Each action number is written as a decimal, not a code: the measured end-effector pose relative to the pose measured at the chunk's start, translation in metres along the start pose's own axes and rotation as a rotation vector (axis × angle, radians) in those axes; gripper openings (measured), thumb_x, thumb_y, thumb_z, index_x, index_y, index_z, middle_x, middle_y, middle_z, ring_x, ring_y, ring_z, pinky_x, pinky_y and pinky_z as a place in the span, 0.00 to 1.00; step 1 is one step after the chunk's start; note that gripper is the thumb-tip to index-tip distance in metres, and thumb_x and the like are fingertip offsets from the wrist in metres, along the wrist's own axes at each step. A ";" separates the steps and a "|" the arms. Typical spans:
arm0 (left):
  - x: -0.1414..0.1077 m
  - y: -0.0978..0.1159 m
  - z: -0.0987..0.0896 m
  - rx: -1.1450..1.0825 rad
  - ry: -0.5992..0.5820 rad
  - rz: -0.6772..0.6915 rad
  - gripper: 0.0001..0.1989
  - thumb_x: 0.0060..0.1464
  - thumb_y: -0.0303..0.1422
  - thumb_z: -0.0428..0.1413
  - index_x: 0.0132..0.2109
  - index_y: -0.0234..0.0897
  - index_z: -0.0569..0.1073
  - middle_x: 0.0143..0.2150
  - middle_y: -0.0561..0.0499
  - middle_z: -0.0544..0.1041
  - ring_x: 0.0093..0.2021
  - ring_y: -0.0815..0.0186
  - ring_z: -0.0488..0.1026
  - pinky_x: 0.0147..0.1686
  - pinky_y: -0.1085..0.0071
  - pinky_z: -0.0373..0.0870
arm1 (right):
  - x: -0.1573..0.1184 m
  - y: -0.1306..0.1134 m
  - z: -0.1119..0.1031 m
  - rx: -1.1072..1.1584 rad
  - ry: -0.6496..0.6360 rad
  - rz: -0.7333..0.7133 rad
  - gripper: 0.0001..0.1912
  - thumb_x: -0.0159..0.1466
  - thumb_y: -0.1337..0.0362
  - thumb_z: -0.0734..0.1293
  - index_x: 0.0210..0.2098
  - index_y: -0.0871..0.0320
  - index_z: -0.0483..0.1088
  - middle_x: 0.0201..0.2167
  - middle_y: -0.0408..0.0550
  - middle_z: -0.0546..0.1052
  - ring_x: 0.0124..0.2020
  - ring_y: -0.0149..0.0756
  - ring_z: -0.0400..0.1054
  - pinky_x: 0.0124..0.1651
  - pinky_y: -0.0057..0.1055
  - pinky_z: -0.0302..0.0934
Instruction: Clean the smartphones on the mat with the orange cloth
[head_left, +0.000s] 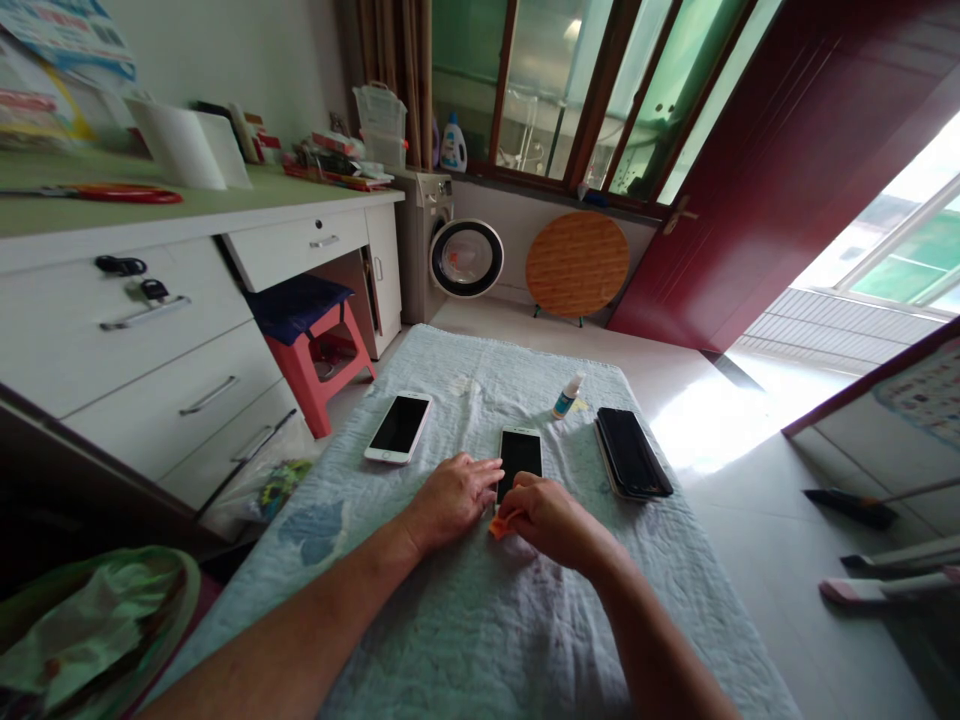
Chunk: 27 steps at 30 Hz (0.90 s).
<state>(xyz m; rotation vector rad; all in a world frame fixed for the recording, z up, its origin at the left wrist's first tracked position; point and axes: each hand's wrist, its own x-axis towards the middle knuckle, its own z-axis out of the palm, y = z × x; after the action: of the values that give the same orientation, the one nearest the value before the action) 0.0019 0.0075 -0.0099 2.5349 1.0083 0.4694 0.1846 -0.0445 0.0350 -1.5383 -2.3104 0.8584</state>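
Note:
A white-framed smartphone [520,452] lies face up on the cloth-covered table. My left hand [457,498] rests at its left edge, fingers stretched out and touching the frame. An orange cloth [501,524] is pinched in my right hand [551,515], which presses over the phone's lower part and hides it. Beyond the phone stands a small spray bottle [568,397] with a blue label. Another white phone [400,428] lies face up on the left. To the right, a dark-screened phone [632,452] sits on top of another flat device or case.
The pale blue quilted cloth [465,640] covers the table. Left are a pink stool [330,350], white drawers [165,390] and a lined bin [97,630]. Behind stand an open washing machine [429,215] and a round wooden tabletop [577,262]. A red door [720,180] is at right.

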 end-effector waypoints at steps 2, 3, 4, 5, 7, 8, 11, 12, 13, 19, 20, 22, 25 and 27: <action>-0.001 0.001 -0.002 -0.003 -0.004 0.004 0.19 0.59 0.33 0.54 0.57 0.40 0.72 0.60 0.49 0.71 0.51 0.57 0.70 0.54 0.59 0.66 | -0.002 0.004 -0.005 -0.016 -0.011 0.015 0.11 0.58 0.74 0.65 0.32 0.56 0.78 0.32 0.43 0.72 0.31 0.27 0.66 0.35 0.22 0.55; -0.001 0.002 -0.002 -0.005 -0.006 0.004 0.19 0.59 0.33 0.55 0.57 0.39 0.72 0.61 0.48 0.71 0.51 0.57 0.70 0.54 0.58 0.66 | -0.003 0.007 -0.008 -0.021 -0.016 0.017 0.12 0.57 0.75 0.64 0.32 0.56 0.78 0.31 0.43 0.72 0.31 0.27 0.66 0.35 0.22 0.55; -0.002 0.003 -0.003 -0.007 -0.008 0.003 0.19 0.58 0.34 0.56 0.57 0.39 0.72 0.61 0.48 0.71 0.52 0.57 0.70 0.54 0.59 0.66 | -0.005 0.010 -0.011 -0.022 -0.019 0.020 0.12 0.56 0.75 0.64 0.31 0.56 0.78 0.31 0.43 0.73 0.31 0.28 0.66 0.35 0.22 0.54; -0.002 0.004 -0.004 -0.008 -0.010 0.002 0.20 0.58 0.34 0.57 0.57 0.39 0.72 0.61 0.48 0.71 0.52 0.57 0.69 0.55 0.59 0.65 | -0.007 0.013 -0.014 -0.019 -0.023 0.027 0.12 0.55 0.75 0.64 0.31 0.56 0.78 0.30 0.43 0.73 0.31 0.28 0.67 0.35 0.22 0.54; -0.003 0.005 -0.005 -0.011 -0.012 0.004 0.20 0.57 0.34 0.58 0.57 0.39 0.72 0.61 0.48 0.71 0.52 0.57 0.69 0.55 0.59 0.65 | -0.010 0.019 -0.020 -0.010 -0.033 0.059 0.12 0.54 0.75 0.64 0.31 0.57 0.77 0.30 0.43 0.74 0.30 0.28 0.67 0.33 0.22 0.54; -0.003 0.006 -0.006 -0.011 -0.010 0.009 0.20 0.57 0.35 0.58 0.57 0.40 0.72 0.61 0.48 0.71 0.52 0.57 0.69 0.55 0.59 0.65 | -0.011 0.021 -0.022 -0.008 -0.038 0.078 0.12 0.54 0.75 0.64 0.31 0.57 0.77 0.30 0.43 0.75 0.30 0.28 0.67 0.32 0.22 0.54; -0.004 0.008 -0.006 -0.008 -0.002 0.022 0.20 0.58 0.35 0.57 0.57 0.41 0.72 0.60 0.48 0.71 0.52 0.57 0.70 0.54 0.58 0.65 | -0.012 0.024 -0.025 -0.023 -0.037 0.108 0.11 0.53 0.75 0.64 0.30 0.58 0.77 0.29 0.43 0.75 0.29 0.28 0.67 0.31 0.22 0.53; -0.004 0.008 -0.006 -0.006 -0.001 0.023 0.20 0.58 0.35 0.57 0.57 0.41 0.72 0.60 0.48 0.71 0.52 0.57 0.70 0.54 0.58 0.65 | -0.012 0.023 -0.024 -0.032 -0.031 0.101 0.10 0.53 0.75 0.64 0.30 0.58 0.76 0.29 0.43 0.75 0.29 0.28 0.67 0.31 0.22 0.53; -0.004 0.008 -0.006 -0.003 -0.002 0.021 0.20 0.58 0.35 0.57 0.57 0.41 0.72 0.60 0.48 0.71 0.52 0.57 0.70 0.54 0.58 0.65 | -0.011 0.022 -0.022 -0.043 -0.020 0.088 0.10 0.54 0.75 0.64 0.30 0.58 0.76 0.29 0.43 0.75 0.29 0.28 0.67 0.32 0.22 0.53; -0.004 0.006 -0.004 -0.004 0.004 0.002 0.20 0.59 0.36 0.56 0.57 0.37 0.72 0.61 0.47 0.71 0.52 0.56 0.69 0.55 0.59 0.65 | 0.000 0.010 -0.001 -0.019 0.102 0.020 0.06 0.59 0.71 0.66 0.28 0.58 0.74 0.30 0.42 0.70 0.30 0.26 0.64 0.33 0.22 0.52; -0.003 0.005 -0.003 -0.010 0.011 0.001 0.19 0.59 0.36 0.55 0.57 0.38 0.72 0.60 0.47 0.71 0.53 0.57 0.70 0.55 0.59 0.65 | 0.001 0.008 0.003 -0.010 0.114 0.021 0.06 0.60 0.71 0.66 0.28 0.58 0.74 0.30 0.42 0.70 0.29 0.26 0.63 0.33 0.22 0.52; -0.003 0.004 -0.002 -0.020 0.022 0.000 0.18 0.61 0.37 0.53 0.56 0.39 0.72 0.60 0.47 0.71 0.53 0.57 0.70 0.55 0.60 0.65 | 0.003 0.006 0.006 -0.003 0.124 0.023 0.07 0.61 0.71 0.65 0.29 0.58 0.74 0.31 0.42 0.69 0.29 0.25 0.62 0.32 0.22 0.51; -0.004 0.005 -0.002 -0.017 0.018 -0.005 0.18 0.60 0.36 0.53 0.56 0.39 0.72 0.60 0.47 0.71 0.53 0.57 0.70 0.54 0.58 0.66 | 0.002 0.007 0.005 -0.002 0.101 0.023 0.06 0.60 0.71 0.66 0.29 0.58 0.74 0.31 0.42 0.69 0.29 0.25 0.63 0.33 0.22 0.52; -0.003 0.007 -0.004 -0.011 0.012 -0.015 0.19 0.59 0.35 0.55 0.56 0.39 0.72 0.60 0.47 0.71 0.53 0.56 0.70 0.54 0.58 0.66 | 0.000 0.010 0.001 -0.007 0.082 0.020 0.07 0.59 0.73 0.65 0.29 0.57 0.74 0.31 0.42 0.70 0.30 0.26 0.64 0.33 0.22 0.52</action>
<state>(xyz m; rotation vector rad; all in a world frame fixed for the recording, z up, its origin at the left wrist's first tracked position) 0.0020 0.0011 -0.0038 2.5164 1.0258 0.4853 0.1914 -0.0418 0.0287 -1.5720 -2.2457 0.7780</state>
